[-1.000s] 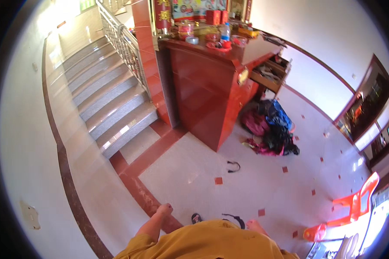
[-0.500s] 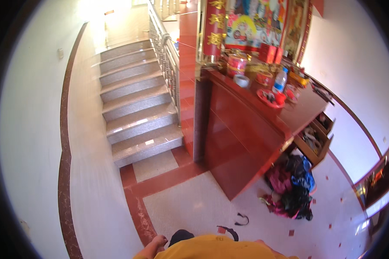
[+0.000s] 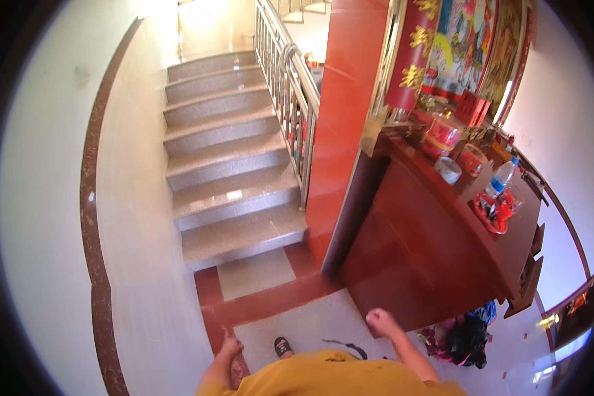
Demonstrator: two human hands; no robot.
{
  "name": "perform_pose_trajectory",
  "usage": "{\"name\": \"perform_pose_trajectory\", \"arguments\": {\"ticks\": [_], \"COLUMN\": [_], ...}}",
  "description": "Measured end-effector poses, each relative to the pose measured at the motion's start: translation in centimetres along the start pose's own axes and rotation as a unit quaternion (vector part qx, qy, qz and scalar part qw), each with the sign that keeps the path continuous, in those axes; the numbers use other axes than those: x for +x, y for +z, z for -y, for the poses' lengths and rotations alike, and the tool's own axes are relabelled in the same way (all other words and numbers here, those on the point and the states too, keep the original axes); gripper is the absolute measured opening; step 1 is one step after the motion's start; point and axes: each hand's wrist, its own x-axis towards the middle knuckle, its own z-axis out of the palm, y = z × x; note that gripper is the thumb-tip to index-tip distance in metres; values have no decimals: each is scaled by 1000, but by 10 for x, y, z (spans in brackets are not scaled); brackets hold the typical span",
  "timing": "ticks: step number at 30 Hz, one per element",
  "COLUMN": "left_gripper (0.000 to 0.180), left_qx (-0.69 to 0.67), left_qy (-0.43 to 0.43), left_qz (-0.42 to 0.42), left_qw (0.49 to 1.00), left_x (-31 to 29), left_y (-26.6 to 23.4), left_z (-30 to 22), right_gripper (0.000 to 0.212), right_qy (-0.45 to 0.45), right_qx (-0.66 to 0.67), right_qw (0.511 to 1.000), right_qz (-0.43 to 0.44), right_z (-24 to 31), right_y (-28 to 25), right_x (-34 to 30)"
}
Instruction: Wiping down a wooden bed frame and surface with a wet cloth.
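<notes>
My left hand [image 3: 231, 346] hangs low at my left side over the red floor border, its fingers curled in. Nothing shows in it. My right hand [image 3: 380, 322] is raised in front of me on the right, closed in a loose fist, with nothing seen in it. It is nearest to the red side panel of a tall cabinet [image 3: 419, 257] and appears apart from it. Below, a foot in a black sandal [image 3: 282, 346] stands on the pale floor tile. A black strap [image 3: 350, 346] lies on the floor by my yellow shirt.
Stone steps [image 3: 234, 195] rise ahead, with a metal railing [image 3: 290, 86] on their right and a wall on the left. A red pillar [image 3: 343, 119] stands beside the cabinet. On the cabinet top are a water bottle [image 3: 502, 177], a white cup [image 3: 448, 170] and a red tray [image 3: 487, 221]. Bags [image 3: 465, 340] lie below.
The view has moved closer to the steps, and the cabinet has shifted right. My right hand has come up into sight as a fist. My left hand has moved slightly left and stays low.
</notes>
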Motion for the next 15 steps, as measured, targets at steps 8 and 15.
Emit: {"name": "perform_pose_trajectory", "arguments": {"ticks": [8,15], "left_gripper": [28,27], "left_qx": [-160,-41], "left_qy": [-12,-2], "left_qz": [-58,96], "left_qw": [985,994], "left_x": [147,168], "left_y": [-134,-92], "left_z": [-66,-67], "right_gripper": [23,18], "right_qy": [-83,-218], "right_qx": [56,126], "right_qw": [979,920], "right_qz": [-180,-299], "right_z": [191,284], "right_y": [-77,-106], "right_x": [111,200]}}
